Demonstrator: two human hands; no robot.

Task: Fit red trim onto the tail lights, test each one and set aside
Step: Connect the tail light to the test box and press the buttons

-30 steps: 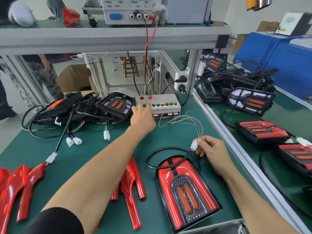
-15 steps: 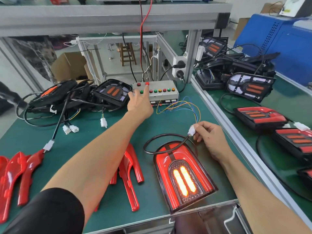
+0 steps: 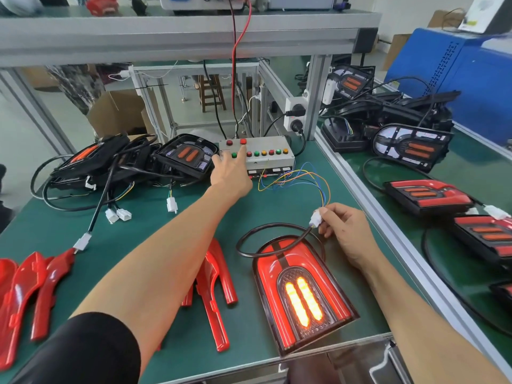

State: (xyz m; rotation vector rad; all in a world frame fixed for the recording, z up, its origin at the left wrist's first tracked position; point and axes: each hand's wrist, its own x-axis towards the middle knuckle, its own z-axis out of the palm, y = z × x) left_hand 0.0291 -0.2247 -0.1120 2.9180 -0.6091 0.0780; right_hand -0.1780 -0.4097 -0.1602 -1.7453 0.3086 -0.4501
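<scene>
A tail light with red trim (image 3: 302, 295) lies near the front edge of the green table, its two centre strips glowing orange. Its black cable loops up to a white connector (image 3: 315, 218), which my right hand (image 3: 343, 234) pinches where it joins the coloured test wires. My left hand (image 3: 231, 173) reaches to the grey test box (image 3: 271, 162), one straight finger pressing a red button (image 3: 243, 141) in its top row. Loose red trim pieces (image 3: 219, 289) lie under my left forearm, and more red trim pieces (image 3: 25, 289) lie at the left edge.
Untrimmed black tail lights (image 3: 182, 156) with tangled cables are piled at the back left. On the neighbouring table at the right lie trimmed tail lights (image 3: 426, 195) and more untrimmed ones (image 3: 410, 148). An aluminium rail (image 3: 368, 206) divides the tables. A shelf (image 3: 194, 37) overhangs the back.
The tail light's centre strips went from dark to lit. My left finger moved from the lower button row up to the top red button. My right hand kept its hold on the connector.
</scene>
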